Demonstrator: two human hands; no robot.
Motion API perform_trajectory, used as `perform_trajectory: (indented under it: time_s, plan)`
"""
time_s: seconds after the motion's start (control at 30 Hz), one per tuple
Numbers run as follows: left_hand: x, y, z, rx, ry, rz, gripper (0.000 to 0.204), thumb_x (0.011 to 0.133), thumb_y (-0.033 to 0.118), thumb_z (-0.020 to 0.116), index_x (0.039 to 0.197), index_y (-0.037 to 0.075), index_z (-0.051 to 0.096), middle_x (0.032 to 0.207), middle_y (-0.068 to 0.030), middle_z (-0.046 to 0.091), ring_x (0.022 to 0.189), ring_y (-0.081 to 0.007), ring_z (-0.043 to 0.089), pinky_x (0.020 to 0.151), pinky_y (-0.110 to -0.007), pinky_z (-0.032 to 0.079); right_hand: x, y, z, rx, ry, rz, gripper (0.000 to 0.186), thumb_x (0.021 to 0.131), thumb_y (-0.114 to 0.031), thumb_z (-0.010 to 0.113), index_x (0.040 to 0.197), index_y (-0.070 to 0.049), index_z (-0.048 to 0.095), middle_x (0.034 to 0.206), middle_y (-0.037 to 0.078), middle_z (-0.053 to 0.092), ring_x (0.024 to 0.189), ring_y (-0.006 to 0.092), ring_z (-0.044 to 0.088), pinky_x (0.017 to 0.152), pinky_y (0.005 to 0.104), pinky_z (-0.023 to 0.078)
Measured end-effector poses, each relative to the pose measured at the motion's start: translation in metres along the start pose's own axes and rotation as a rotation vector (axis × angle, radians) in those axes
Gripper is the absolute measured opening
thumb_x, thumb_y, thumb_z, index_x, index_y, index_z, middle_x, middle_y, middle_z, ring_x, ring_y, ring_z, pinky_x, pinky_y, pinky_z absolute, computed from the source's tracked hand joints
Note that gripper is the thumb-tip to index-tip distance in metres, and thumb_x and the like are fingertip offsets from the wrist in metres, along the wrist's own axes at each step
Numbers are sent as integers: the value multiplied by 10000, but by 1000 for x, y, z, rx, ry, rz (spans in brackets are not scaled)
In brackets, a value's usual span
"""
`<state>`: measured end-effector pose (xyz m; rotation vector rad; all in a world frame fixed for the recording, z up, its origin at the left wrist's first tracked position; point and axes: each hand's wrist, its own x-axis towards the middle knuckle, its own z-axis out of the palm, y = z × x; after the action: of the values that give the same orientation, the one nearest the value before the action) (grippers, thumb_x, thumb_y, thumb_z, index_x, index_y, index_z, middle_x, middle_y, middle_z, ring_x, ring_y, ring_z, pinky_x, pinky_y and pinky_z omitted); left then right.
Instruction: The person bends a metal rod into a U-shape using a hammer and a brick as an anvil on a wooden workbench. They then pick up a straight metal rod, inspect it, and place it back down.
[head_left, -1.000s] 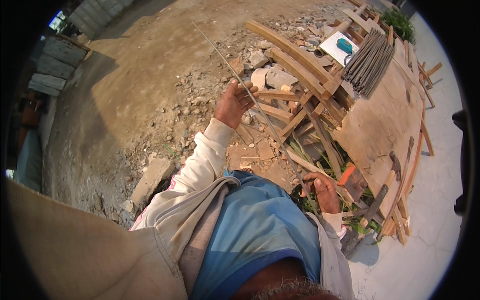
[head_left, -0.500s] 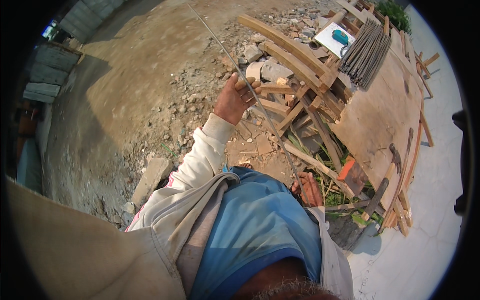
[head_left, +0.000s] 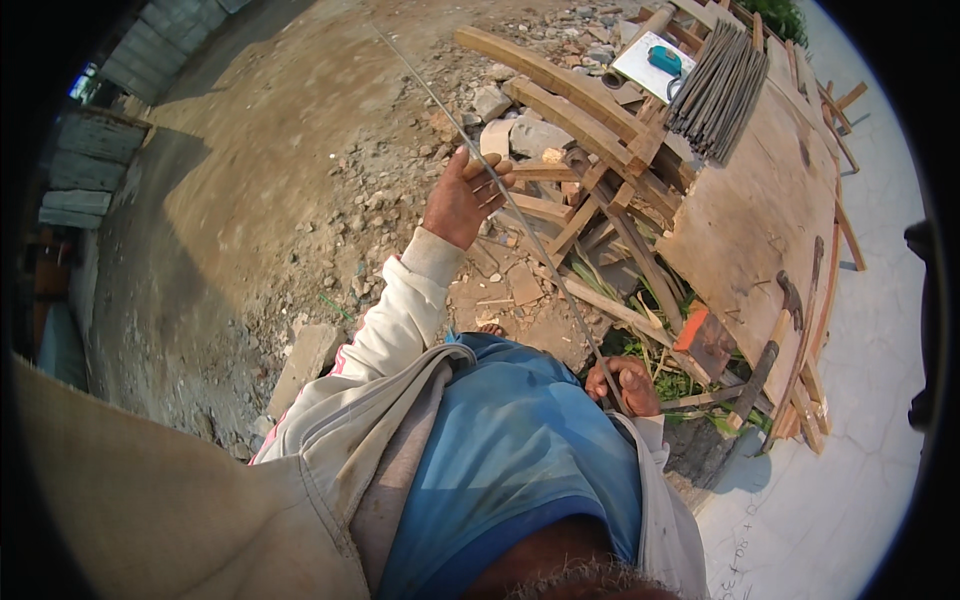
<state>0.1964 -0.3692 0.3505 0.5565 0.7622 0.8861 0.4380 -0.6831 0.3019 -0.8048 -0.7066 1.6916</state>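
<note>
A long thin metal rod (head_left: 552,268) slants from the upper left down to the front of my blue shirt. My left hand (head_left: 462,205) is raised on the far side, with the rod lying across its fingers; the grip looks loose, thumb up and fingers only partly bent. Close to my waist, my right hand (head_left: 632,385) has its fingers curled at the rod's lower end. Beyond, a bundle of similar rods (head_left: 718,95) lies on a plywood sheet (head_left: 750,215).
On the plywood's near end lie a hammer (head_left: 762,368) and a long dark bar (head_left: 806,335). An orange-faced block (head_left: 702,340) sits beside it. A teal thing (head_left: 664,59) rests on a white board. Timber beams (head_left: 570,85) and rubble (head_left: 375,205) spread ahead; a pale slab (head_left: 850,400) extends right.
My right hand has shifted slightly right and turned, showing more of its curled fingers. My left hand keeps nearly the same place on the rod. The surroundings have slid slightly left in view.
</note>
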Motion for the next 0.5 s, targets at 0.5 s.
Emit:
perform_trajectory:
  time_s: [0.5]
  plan:
    - [0,-1,-3,-3,-42,28,577,1044,545,474,1297,45,610,1198,-94,711,1117,-244,670,1003,-419,488,7,-15,20,-83,61,-27,414,960,-357,727,799,21,681,729,102,636,710,204,652,669,352,517]
